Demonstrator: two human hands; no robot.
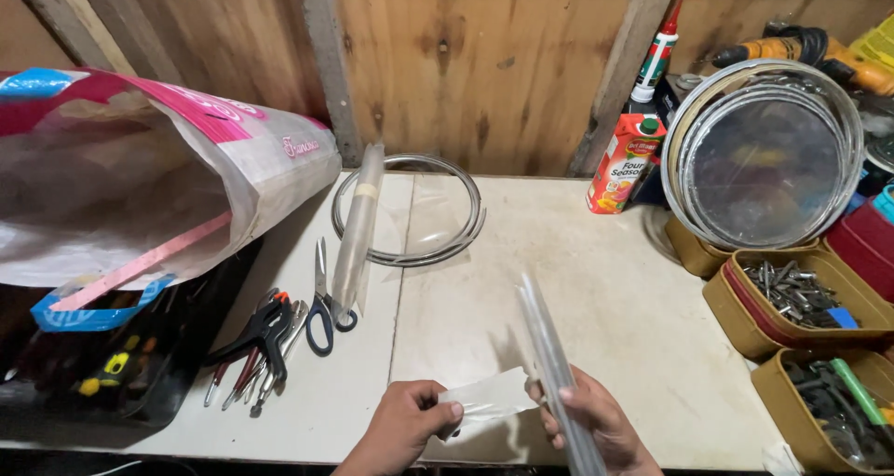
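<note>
Sack [140, 173] lies well up-left of the left hand [402, 427]. Metal ring [410, 210] on the table [596, 299], well above both hands. Clear roll [358, 224] leans across the ring's left edge; scissors [321, 308] and pliers [261, 336] up-left of the left hand. Trays of screws [792, 294] right of the right hand [596, 420]. Right hand grasps a clear rod bundle [549, 355], angled up-left. Left hand pinches a tape strip [492, 397] stretched between both hands, touching the bundle.
</note>
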